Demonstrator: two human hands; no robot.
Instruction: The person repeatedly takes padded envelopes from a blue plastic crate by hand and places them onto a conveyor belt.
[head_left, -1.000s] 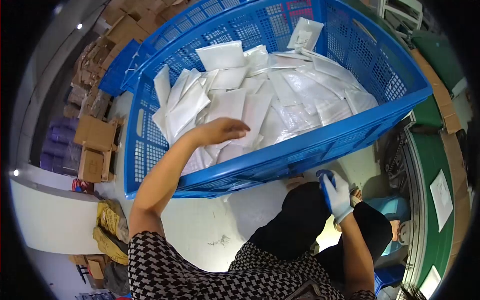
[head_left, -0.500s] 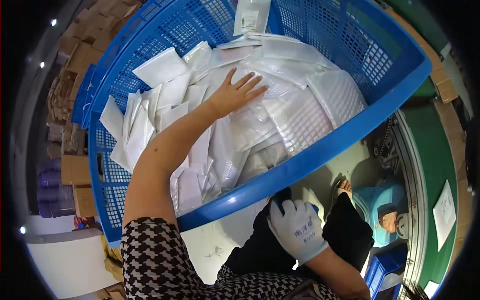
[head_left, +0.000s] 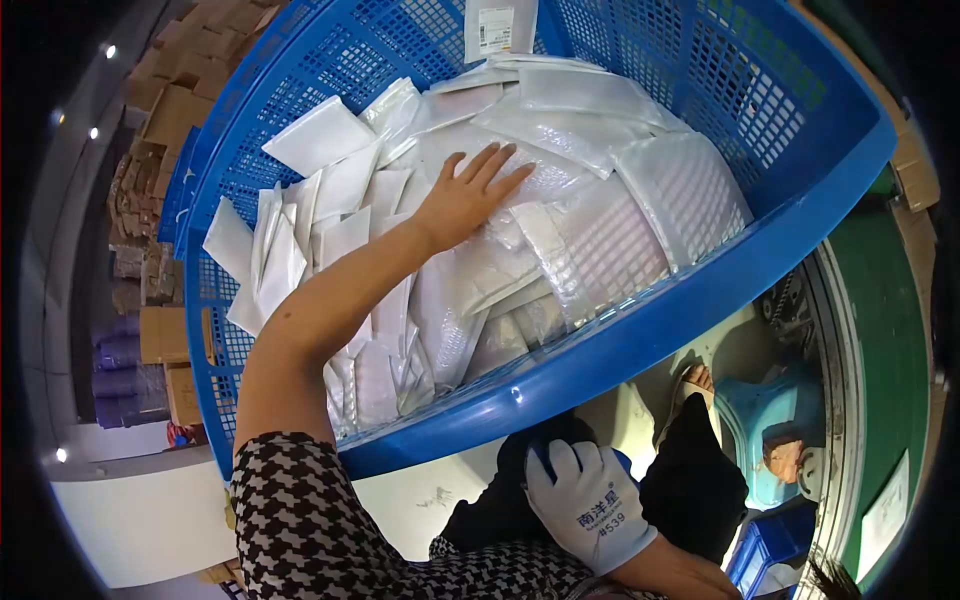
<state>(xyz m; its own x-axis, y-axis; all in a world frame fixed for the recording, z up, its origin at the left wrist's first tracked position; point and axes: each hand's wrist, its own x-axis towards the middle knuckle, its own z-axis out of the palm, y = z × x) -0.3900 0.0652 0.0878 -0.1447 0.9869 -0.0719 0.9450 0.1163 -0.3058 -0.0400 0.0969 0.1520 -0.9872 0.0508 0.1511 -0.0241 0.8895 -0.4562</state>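
My bare left hand point(head_left: 467, 203) rests with fingers spread on a heap of white plastic mailer packages point(head_left: 590, 250), its palm seemingly touching them. The heap fills a large blue plastic basket point(head_left: 620, 350) with mesh walls. One package with a printed label point(head_left: 494, 30) stands at the basket's far wall. My right hand point(head_left: 588, 505) wears a white work glove with dark printing and stays low, near my dark trousers, outside the basket. Its fingers are curled round something dark and blue, mostly hidden, which I cannot make out.
Cardboard boxes point(head_left: 165, 335) are stacked at the left. A green surface point(head_left: 893, 320) runs along the right, with a white labelled package point(head_left: 884, 520) on it. Below the basket are a light-blue stool point(head_left: 745, 420), a sandalled foot point(head_left: 697, 378) and a blue crate point(head_left: 770, 545).
My left hand has shifted slightly left and down over the packages, fingers still spread. The basket's near rim sits lower in view. My gloved right hand has moved slightly left and down.
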